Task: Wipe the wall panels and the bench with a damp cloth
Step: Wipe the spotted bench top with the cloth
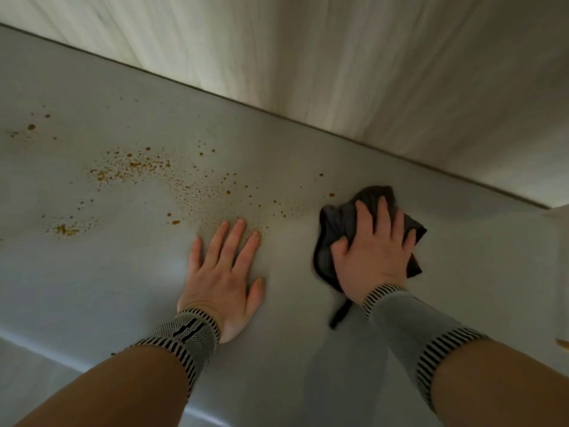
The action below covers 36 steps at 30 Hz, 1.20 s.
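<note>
- The wall panels [338,72], pale with a wood grain, fill the top of the view and meet the tabletop along a dark seam that runs from upper left down to the right edge.
- The tabletop [107,272] is a grey, smooth surface spreading below that seam; its front edge shows at the lower left.
- A band of orange-brown specks [197,186] lies scattered across the tabletop, its long axis running from the far left toward the right, roughly parallel to the seam. Its right end thins out just beside the cloth.
- The right hand [374,251] presses down on the cloth with fingers spread and slightly bent over it, palm on top.
- The left hand [221,272] lies flat and empty on the tabletop, fingers straight, fingertips touching the near fringe of the specks.
- The dark cloth [338,223] is bunched under the right hand, on the tabletop near the seam, with a tail trailing back toward the wrist.
- Judgement: the mess lies to the left of the cloth, so the coming stroke should likely sweep leftward along the band; the left hand sits nearer the specks and partly in that path.
</note>
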Each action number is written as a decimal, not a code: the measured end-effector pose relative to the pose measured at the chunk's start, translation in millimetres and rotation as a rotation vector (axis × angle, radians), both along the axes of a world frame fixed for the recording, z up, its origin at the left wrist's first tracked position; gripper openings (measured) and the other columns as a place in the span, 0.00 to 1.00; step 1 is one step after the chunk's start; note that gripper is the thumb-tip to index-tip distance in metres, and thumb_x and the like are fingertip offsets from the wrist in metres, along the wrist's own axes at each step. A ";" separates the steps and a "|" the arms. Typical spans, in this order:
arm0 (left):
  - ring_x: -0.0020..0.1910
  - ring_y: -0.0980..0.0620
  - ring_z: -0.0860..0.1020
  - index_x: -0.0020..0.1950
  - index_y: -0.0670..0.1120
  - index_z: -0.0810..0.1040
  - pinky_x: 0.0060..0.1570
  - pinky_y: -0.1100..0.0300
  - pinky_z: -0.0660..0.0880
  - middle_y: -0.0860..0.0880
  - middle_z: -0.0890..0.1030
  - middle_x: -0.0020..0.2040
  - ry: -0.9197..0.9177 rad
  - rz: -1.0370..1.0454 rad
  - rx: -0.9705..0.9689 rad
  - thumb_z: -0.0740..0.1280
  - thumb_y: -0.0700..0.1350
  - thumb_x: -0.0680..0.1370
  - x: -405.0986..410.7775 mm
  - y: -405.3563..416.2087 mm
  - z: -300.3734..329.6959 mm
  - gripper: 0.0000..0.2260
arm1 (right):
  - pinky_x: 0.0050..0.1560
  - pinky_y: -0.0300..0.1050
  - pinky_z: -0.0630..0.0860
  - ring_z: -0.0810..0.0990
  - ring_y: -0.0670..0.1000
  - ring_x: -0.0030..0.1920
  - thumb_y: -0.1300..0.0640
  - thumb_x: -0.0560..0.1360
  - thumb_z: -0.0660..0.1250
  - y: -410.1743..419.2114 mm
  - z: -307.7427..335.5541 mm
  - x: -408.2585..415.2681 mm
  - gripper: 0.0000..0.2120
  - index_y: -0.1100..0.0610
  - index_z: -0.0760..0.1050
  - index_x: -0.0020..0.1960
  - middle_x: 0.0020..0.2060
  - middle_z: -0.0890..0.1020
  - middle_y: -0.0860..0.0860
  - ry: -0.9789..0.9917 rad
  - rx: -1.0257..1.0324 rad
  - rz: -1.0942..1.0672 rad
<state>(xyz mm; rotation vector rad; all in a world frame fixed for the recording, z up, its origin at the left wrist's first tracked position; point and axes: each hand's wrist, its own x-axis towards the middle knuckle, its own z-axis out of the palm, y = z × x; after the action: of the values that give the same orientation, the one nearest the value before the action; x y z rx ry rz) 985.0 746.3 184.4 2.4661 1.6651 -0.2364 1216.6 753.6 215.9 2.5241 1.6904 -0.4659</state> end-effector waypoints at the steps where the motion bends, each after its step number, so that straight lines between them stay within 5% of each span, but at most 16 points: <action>1: 0.77 0.44 0.54 0.79 0.47 0.58 0.73 0.42 0.47 0.45 0.60 0.79 0.007 0.001 0.003 0.52 0.61 0.78 0.5 0.9 1.2 0.32 | 0.75 0.63 0.42 0.44 0.61 0.78 0.44 0.77 0.54 12.4 0.4 -17.5 0.33 0.49 0.49 0.79 0.79 0.47 0.54 0.024 -0.007 -0.026; 8: 0.73 0.43 0.62 0.75 0.48 0.67 0.70 0.40 0.55 0.44 0.68 0.74 -0.008 0.028 -0.059 0.54 0.60 0.76 2.5 3.3 19.6 0.30 | 0.69 0.64 0.61 0.68 0.61 0.71 0.45 0.68 0.54 -8.0 -1.2 4.2 0.31 0.51 0.70 0.70 0.72 0.70 0.55 0.082 0.046 0.513; 11: 0.69 0.45 0.65 0.69 0.46 0.72 0.69 0.40 0.62 0.44 0.72 0.70 -0.130 0.142 -0.019 0.54 0.55 0.74 17.7 26.0 36.3 0.27 | 0.71 0.66 0.59 0.63 0.62 0.74 0.47 0.72 0.58 10.9 4.4 47.6 0.30 0.52 0.67 0.73 0.75 0.65 0.56 0.003 0.085 0.178; 14: 0.79 0.47 0.47 0.80 0.50 0.53 0.77 0.42 0.46 0.49 0.50 0.81 -0.100 0.230 -0.054 0.50 0.56 0.80 51.3 58.2 40.8 0.29 | 0.75 0.63 0.46 0.46 0.58 0.78 0.46 0.77 0.57 45.4 10.7 29.6 0.33 0.50 0.50 0.79 0.79 0.48 0.52 0.058 -0.006 -0.134; 16: 0.79 0.49 0.39 0.81 0.52 0.42 0.76 0.41 0.40 0.52 0.40 0.81 -0.065 0.277 -0.069 0.47 0.57 0.81 68.1 65.8 30.0 0.30 | 0.75 0.61 0.42 0.44 0.58 0.78 0.46 0.78 0.56 48.1 9.0 8.4 0.33 0.49 0.47 0.79 0.79 0.45 0.51 0.085 0.043 0.055; 19: 0.79 0.48 0.39 0.81 0.52 0.39 0.76 0.40 0.39 0.52 0.40 0.81 -0.033 0.300 -0.042 0.45 0.57 0.80 73.7 64.1 17.5 0.31 | 0.75 0.56 0.41 0.47 0.55 0.78 0.45 0.74 0.53 25.0 2.7 21.0 0.33 0.47 0.50 0.79 0.79 0.50 0.50 0.120 0.062 0.327; 24: 0.79 0.48 0.38 0.80 0.51 0.40 0.76 0.39 0.38 0.51 0.41 0.81 -0.057 0.292 -0.013 0.40 0.59 0.76 70.6 63.7 10.5 0.33 | 0.76 0.57 0.43 0.49 0.54 0.78 0.52 0.75 0.61 66.3 7.4 30.3 0.37 0.51 0.47 0.79 0.78 0.54 0.50 0.147 0.086 0.041; 30: 0.79 0.47 0.44 0.81 0.49 0.49 0.75 0.38 0.40 0.49 0.49 0.81 -0.082 0.299 0.005 0.45 0.58 0.76 69.8 63.4 4.0 0.33 | 0.76 0.55 0.48 0.53 0.54 0.77 0.49 0.76 0.60 135.3 4.0 -7.4 0.34 0.50 0.52 0.79 0.78 0.56 0.47 0.159 0.080 0.417; 33: 0.79 0.47 0.45 0.81 0.49 0.50 0.75 0.39 0.40 0.49 0.51 0.81 -0.093 0.294 0.017 0.46 0.57 0.76 69.9 62.2 1.6 0.33 | 0.73 0.53 0.53 0.60 0.56 0.74 0.49 0.69 0.56 106.5 2.2 36.0 0.35 0.52 0.60 0.76 0.75 0.64 0.50 0.111 0.178 0.305; 36: 0.78 0.47 0.44 0.80 0.49 0.48 0.74 0.40 0.38 0.49 0.50 0.81 -0.081 0.294 0.034 0.46 0.57 0.76 69.2 61.9 -2.1 0.32 | 0.74 0.54 0.52 0.59 0.56 0.73 0.50 0.74 0.58 99.8 3.5 40.7 0.32 0.52 0.59 0.77 0.75 0.63 0.51 0.060 0.109 0.173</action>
<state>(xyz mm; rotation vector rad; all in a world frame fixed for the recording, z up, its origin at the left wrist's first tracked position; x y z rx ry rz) 1054.3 808.2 182.3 2.1825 1.9784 -0.0702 1257.3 853.4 219.4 2.4283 1.9864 -0.4520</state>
